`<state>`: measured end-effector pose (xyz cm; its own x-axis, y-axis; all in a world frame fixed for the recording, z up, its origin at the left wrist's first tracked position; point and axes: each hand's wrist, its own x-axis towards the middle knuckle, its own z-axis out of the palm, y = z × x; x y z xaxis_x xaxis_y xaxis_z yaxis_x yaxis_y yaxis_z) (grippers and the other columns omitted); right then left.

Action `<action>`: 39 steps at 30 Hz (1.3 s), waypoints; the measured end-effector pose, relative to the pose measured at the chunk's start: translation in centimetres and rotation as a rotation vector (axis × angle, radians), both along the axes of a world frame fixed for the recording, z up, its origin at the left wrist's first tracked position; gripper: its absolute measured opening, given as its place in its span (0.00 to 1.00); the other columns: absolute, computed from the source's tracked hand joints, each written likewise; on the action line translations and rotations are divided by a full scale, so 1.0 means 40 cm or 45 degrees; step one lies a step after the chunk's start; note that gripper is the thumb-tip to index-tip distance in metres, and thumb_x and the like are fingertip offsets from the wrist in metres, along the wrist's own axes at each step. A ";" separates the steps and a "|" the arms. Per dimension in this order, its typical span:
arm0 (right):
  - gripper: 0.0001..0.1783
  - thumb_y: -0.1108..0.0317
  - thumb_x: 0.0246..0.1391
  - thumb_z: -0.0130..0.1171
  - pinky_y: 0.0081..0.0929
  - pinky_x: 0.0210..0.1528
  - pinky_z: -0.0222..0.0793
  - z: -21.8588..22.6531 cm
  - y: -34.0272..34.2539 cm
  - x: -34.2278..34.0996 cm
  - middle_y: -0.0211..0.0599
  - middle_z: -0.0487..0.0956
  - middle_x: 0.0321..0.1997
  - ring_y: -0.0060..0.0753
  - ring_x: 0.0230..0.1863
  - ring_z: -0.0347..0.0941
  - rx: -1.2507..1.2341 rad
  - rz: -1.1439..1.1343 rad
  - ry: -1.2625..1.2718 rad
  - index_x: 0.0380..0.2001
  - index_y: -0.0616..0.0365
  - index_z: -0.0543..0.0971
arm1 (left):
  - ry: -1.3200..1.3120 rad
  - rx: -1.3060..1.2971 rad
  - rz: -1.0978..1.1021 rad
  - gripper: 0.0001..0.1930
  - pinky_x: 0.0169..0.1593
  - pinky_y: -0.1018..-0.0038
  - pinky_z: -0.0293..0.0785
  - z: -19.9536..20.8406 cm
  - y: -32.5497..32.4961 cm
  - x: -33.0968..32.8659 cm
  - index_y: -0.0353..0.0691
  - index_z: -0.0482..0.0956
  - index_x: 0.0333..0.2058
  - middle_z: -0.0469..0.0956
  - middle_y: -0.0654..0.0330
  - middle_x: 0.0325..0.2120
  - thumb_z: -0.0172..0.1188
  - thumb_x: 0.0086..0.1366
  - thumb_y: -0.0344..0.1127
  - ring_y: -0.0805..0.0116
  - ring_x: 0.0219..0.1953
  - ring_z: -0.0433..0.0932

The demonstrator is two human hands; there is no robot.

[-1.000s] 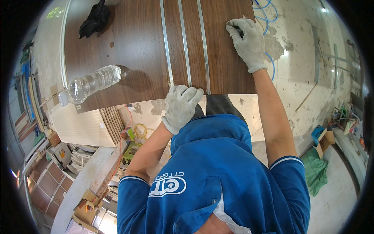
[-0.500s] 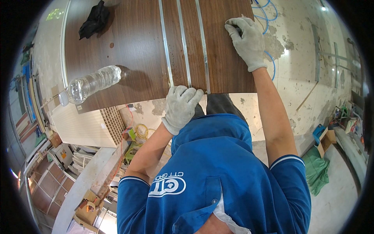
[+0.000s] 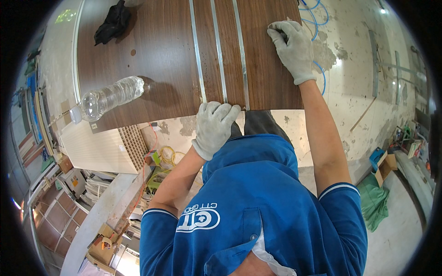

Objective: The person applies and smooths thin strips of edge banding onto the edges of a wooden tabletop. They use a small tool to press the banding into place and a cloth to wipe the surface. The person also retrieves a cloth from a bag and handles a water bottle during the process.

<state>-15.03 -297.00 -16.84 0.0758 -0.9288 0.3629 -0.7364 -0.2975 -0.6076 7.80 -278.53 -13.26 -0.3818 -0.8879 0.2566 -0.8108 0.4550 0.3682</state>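
Observation:
A brown wood-grain panel (image 3: 161,60) lies in front of me, with three narrow silvery strips (image 3: 218,50) running lengthwise across it. At its near edge, by the ends of the strips, my gloved left hand (image 3: 214,126) has its fingers curled over the rim. My right hand (image 3: 294,53), also in a grey work glove, rests on the right part of the panel with fingers bent in and thumb pressed toward them. Whatever is in that pinch is hidden or too small to make out.
A clear plastic bottle (image 3: 110,99) lies at the panel's near left corner, and a black cloth (image 3: 113,23) farther back. Blue hose (image 3: 316,23) trails on the floor to the right. A large cream slab with a gridded end (image 3: 101,147) lies below left.

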 end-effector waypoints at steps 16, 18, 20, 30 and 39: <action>0.08 0.61 0.56 0.69 0.40 0.55 0.75 -0.003 0.000 -0.001 0.34 0.85 0.43 0.45 0.52 0.79 0.026 0.006 -0.001 0.37 0.49 0.87 | -0.069 -0.019 0.090 0.15 0.44 0.63 0.69 0.015 -0.126 -0.015 0.49 0.83 0.42 0.79 0.65 0.34 0.59 0.57 0.26 0.61 0.39 0.76; 0.07 0.61 0.56 0.69 0.40 0.54 0.75 0.000 0.000 -0.002 0.34 0.85 0.43 0.45 0.52 0.80 0.009 0.010 0.009 0.37 0.49 0.87 | -0.080 -0.066 0.088 0.14 0.44 0.64 0.69 0.006 -0.164 -0.020 0.49 0.83 0.41 0.79 0.66 0.34 0.59 0.58 0.26 0.62 0.38 0.76; 0.07 0.61 0.56 0.69 0.40 0.54 0.75 0.003 0.000 -0.002 0.34 0.85 0.42 0.45 0.51 0.80 -0.014 0.015 0.022 0.37 0.49 0.87 | -0.069 -0.117 0.082 0.13 0.44 0.64 0.69 0.000 -0.191 -0.022 0.50 0.83 0.41 0.79 0.67 0.34 0.59 0.58 0.27 0.62 0.38 0.76; 0.08 0.61 0.56 0.69 0.39 0.52 0.74 0.004 0.002 0.001 0.34 0.85 0.41 0.44 0.48 0.80 -0.016 -0.004 -0.028 0.36 0.50 0.87 | -0.236 -0.098 -0.011 0.12 0.45 0.64 0.71 0.004 -0.202 -0.001 0.50 0.84 0.42 0.80 0.68 0.33 0.60 0.59 0.30 0.64 0.39 0.78; 0.08 0.60 0.56 0.68 0.40 0.51 0.75 0.005 0.002 0.000 0.34 0.85 0.42 0.44 0.49 0.80 0.000 -0.010 -0.019 0.37 0.49 0.87 | -0.196 -0.167 -0.164 0.09 0.37 0.67 0.72 0.006 -0.196 -0.003 0.49 0.83 0.37 0.78 0.69 0.29 0.62 0.57 0.29 0.67 0.33 0.77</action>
<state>-15.04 -296.92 -16.63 0.0631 -0.9294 0.3637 -0.7294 -0.2917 -0.6187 7.69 -286.36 -13.01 -0.5332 -0.7922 0.2969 -0.7849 0.5942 0.1757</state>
